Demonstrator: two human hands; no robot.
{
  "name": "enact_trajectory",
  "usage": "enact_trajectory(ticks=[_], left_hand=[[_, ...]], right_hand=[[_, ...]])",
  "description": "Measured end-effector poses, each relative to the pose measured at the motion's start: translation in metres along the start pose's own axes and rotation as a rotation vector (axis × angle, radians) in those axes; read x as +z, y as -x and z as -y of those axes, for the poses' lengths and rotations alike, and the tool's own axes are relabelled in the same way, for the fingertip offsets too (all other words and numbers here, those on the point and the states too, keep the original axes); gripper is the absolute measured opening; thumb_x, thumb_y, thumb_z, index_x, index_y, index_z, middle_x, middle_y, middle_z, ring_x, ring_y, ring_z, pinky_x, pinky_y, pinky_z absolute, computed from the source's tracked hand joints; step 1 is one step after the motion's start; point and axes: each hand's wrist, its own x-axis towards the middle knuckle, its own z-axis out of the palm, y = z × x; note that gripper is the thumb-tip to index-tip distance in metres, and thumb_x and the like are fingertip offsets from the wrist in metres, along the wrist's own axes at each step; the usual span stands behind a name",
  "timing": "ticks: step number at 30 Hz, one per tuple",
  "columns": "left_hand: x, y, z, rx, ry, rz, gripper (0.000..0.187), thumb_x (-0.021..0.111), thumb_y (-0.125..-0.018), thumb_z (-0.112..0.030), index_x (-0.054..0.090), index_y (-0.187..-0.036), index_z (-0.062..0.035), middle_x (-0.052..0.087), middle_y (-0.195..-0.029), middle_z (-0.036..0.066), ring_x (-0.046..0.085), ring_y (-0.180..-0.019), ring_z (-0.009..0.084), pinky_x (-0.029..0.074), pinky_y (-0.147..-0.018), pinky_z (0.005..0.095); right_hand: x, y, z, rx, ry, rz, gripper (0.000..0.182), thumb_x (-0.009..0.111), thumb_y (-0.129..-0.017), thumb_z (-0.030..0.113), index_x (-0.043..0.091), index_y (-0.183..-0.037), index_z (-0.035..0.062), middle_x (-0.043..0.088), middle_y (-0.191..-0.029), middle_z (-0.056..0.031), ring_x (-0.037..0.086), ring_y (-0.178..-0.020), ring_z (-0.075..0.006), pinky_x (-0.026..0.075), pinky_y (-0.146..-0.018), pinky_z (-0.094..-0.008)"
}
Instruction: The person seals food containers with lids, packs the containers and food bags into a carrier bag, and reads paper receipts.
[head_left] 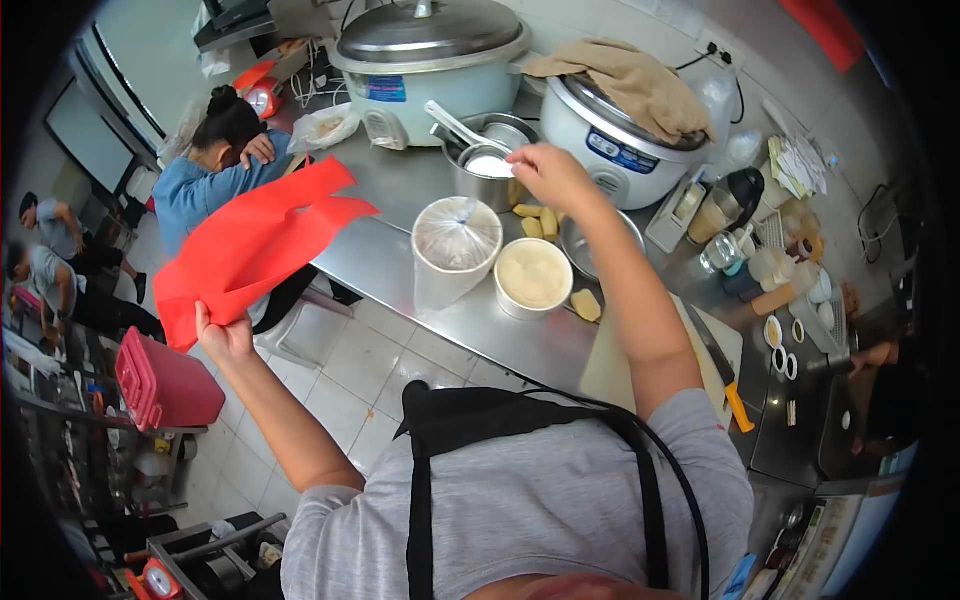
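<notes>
My left hand [228,332] grips the lower end of a red fabric bag [245,250], which spreads up and to the right beside the counter. My right hand [548,178] is closed at the rim of a metal pot [482,184] with white contents; what its fingers pinch is hidden. A white ladle or spoon [455,124] rests in the metal containers behind. Nearer me stand a tub holding a knotted clear plastic bag [457,236] and a white tub of pale yellow contents [533,275]. Several yellowish pieces [540,222] lie around the tubs.
Two large cookers [430,90] [610,135] stand at the back, a brown cloth [630,80] on one. A knife [725,370] lies on a cutting board [610,355] at right. A person [215,160] leans on the counter at left; other people are beyond.
</notes>
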Motion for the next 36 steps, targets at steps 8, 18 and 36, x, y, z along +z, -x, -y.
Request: enact_trajectory(ticks=[8,18,36], left_hand=[[-0.039,-0.073,0.005,-0.118,-0.032,-0.096,0.034,0.039,-0.083,-0.021,0.039,-0.113,-0.0035,0.044,-0.116,0.012,0.043,-0.106,0.0281,0.036,-0.087,0.048],[-0.07,-0.184,0.038,-0.442,0.107,-0.09,0.035,0.038,-0.084,-0.021,0.037,-0.113,-0.0016,0.044,-0.116,0.013,0.043,-0.107,0.027,0.034,-0.09,0.0437],[-0.061,-0.191,0.063,-0.551,0.165,-0.096,0.036,0.034,-0.085,-0.021,0.037,-0.114,-0.0005,0.042,-0.118,0.014,0.04,-0.109,0.0271,0.031,-0.093,0.0437]], right_hand=[[0.094,-0.13,-0.014,0.179,0.709,0.318,0.022,0.046,-0.074,0.014,0.061,-0.088,0.0064,0.06,-0.087,-0.0117,0.059,-0.08,-0.0236,0.045,-0.068,-0.0349],[0.18,-0.193,-0.097,0.668,0.696,0.342,0.024,0.042,-0.074,0.013,0.061,-0.084,0.0021,0.061,-0.081,-0.0121,0.06,-0.073,-0.0262,0.046,-0.063,-0.0351],[0.141,-0.181,-0.034,0.442,0.788,0.368,0.015,0.053,-0.068,0.016,0.061,-0.076,0.0069,0.059,-0.073,-0.0133,0.057,-0.068,-0.0285,0.045,-0.061,-0.0369]])
